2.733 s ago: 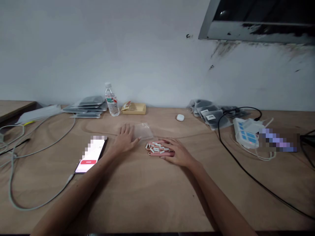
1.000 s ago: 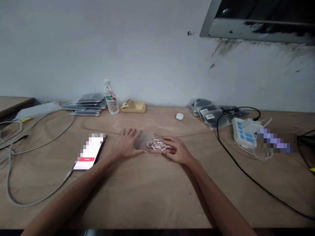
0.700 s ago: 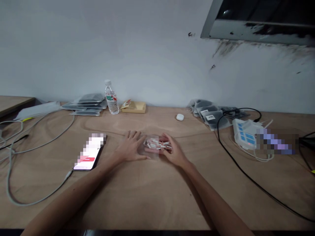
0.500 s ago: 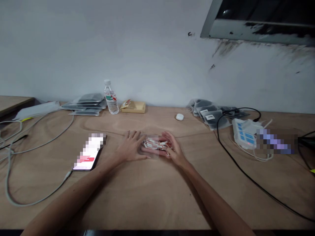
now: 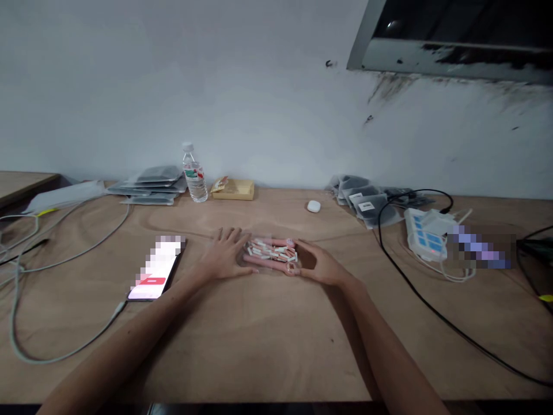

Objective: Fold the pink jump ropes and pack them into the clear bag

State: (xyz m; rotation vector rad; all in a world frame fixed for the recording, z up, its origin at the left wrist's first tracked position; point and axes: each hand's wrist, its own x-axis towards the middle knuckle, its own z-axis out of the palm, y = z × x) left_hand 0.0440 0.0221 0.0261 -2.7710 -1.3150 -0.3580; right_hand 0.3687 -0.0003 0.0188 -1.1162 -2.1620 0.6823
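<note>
A bundle of pink pieces with white ends (image 5: 271,251) lies on the wooden table (image 5: 268,346), seemingly inside a small clear bag (image 5: 254,262). My left hand (image 5: 224,257) rests flat on the table with its fingers spread, touching the bag's left side. At the bag's right end, my right hand (image 5: 323,266) has its thumb and fingers curled in, pinching the bag's edge. The bundle sits between the two hands.
A lit phone (image 5: 154,271) on a grey cable (image 5: 52,357) lies to the left. At the back stand a water bottle (image 5: 193,174), grey pouches (image 5: 149,185), a yellow box (image 5: 235,189) and a white earbud case (image 5: 313,206). More pouches (image 5: 367,203), a power strip (image 5: 425,236) and a black cable (image 5: 436,305) are on the right.
The pink pieces lay loose under my right hand and the clear bag under my left. The hands came together, and the pieces now sit in the bag; my right hand has drawn back to its right end.
</note>
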